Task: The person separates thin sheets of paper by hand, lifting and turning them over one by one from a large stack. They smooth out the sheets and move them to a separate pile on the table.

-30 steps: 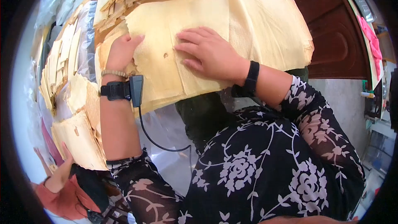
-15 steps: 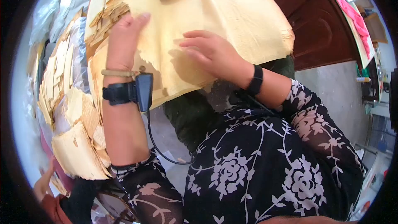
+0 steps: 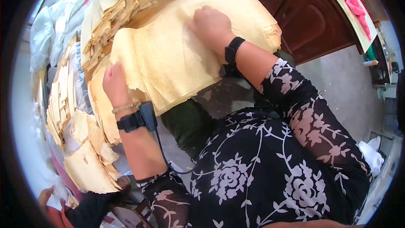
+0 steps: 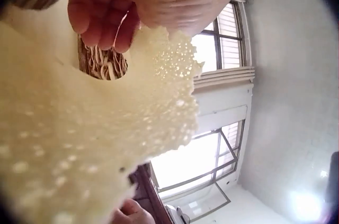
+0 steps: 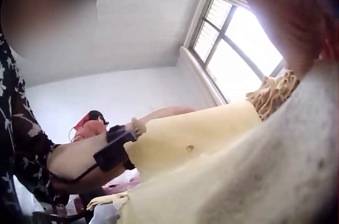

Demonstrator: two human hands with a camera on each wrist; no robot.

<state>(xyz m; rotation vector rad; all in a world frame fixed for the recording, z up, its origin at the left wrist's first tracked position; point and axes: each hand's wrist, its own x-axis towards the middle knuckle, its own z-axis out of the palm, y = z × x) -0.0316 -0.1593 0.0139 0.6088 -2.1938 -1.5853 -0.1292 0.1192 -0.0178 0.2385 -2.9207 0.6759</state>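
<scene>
A large pale yellow, thin, wrinkled sheet, like dried bean curd skin (image 3: 168, 61), lies over a stack of similar sheets with its left part raised in a fold. My left hand (image 3: 116, 85) is at its ragged left edge. In the left wrist view, that hand's curled fingers (image 4: 103, 20) hold the raised edge, which has a hole near them. My right hand (image 3: 212, 27), fingers curled and blurred, grips the sheet farther right, along a raised crease. In the right wrist view, the sheet (image 5: 196, 134) stretches between both hands; most right fingers are hidden.
Folded bundles of sheets (image 3: 122, 6) are piled behind the stack. More pieces (image 3: 63, 97) and a stacked block (image 3: 90, 166) lie at left beside plastic wrap. A dark red carved panel (image 3: 320, 17) stands at right. Another person (image 5: 92, 126) is at the left.
My left hand has come down and nearer with the sheet's edge. My right hand has moved farther away, its fingers going from loosely extended to curled on the sheet.
</scene>
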